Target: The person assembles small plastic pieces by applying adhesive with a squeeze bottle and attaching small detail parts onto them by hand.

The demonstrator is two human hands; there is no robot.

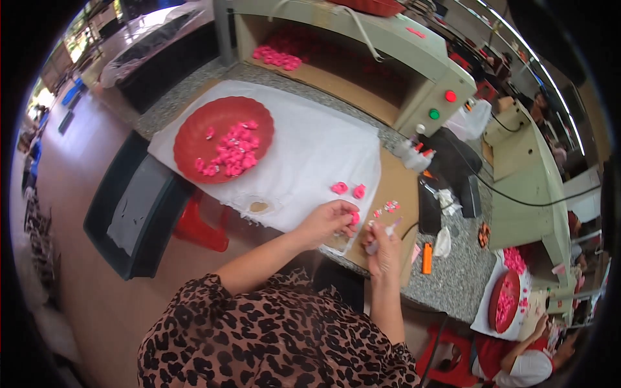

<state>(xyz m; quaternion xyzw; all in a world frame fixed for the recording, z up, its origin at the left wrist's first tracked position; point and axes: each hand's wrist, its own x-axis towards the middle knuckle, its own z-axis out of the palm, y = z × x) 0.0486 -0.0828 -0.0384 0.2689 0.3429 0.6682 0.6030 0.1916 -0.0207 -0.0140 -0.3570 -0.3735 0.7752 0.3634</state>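
Note:
Near the table's front edge, my left hand (326, 222) pinches a small bright pink piece (355, 218) between thumb and fingertips. Close beside it on the right, my right hand (385, 253) is closed around a small translucent squeeze bottle (371, 247), whose thin tip points up. Two loose pink pieces (339, 187) lie on the white sheet (310, 142) just beyond my left hand. Beyond the bottle, several tiny pink and silvery bits (391, 206) rest on brown cardboard (396, 181). The fine shape of the pinched piece is too small to make out.
A red scalloped tray (187, 132) with many pink pieces stands left. Behind is a machine (414, 97) with pink pieces inside. White bottles (414, 155), an orange lighter (427, 258) and a cable (517, 202) are at right. A co-worker (517, 362) sits lower right.

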